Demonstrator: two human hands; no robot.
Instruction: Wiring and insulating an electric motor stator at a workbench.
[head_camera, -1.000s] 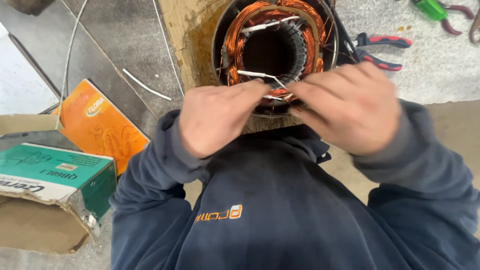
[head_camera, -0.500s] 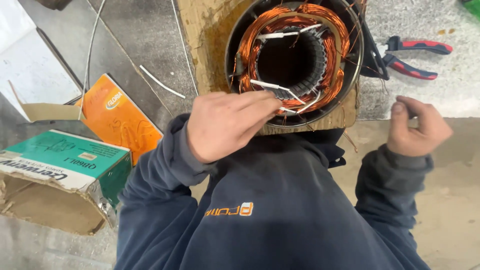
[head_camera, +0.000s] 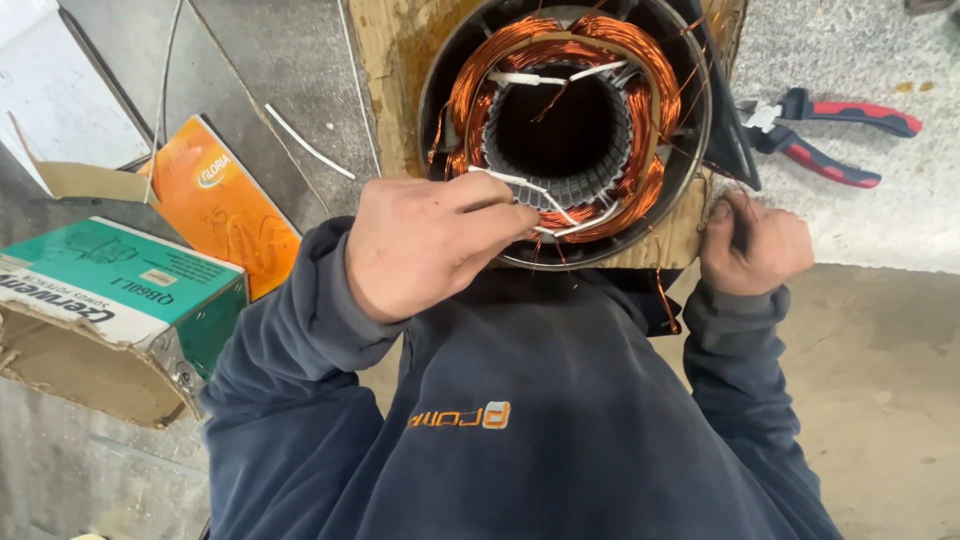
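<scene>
Grey concrete bench carries one stator (head_camera: 565, 130), top cut off by the frame. Left of it sit two boxes, green (head_camera: 120, 290) and orange (head_camera: 225, 205); right, one pair of pliers (head_camera: 830, 135). Left hand (head_camera: 430, 245) pinches white sleeving (head_camera: 520, 185) at its lower rim. Right hand (head_camera: 755, 245), closed, grips a wire, barely visible.

Left hand (head_camera: 425, 245) covers the near rim of the motor stator (head_camera: 575, 130), fingertips hidden behind white sleeving; can't tell what the grip pinches. Right hand (head_camera: 752, 245) curled at wooden block (head_camera: 660, 240) corner, whatever it holds too small to tell. Stator top cut by frame edge. Green box (head_camera: 110, 290) cut off left. Pliers (head_camera: 830, 135) jaws partly behind stator housing.
</scene>
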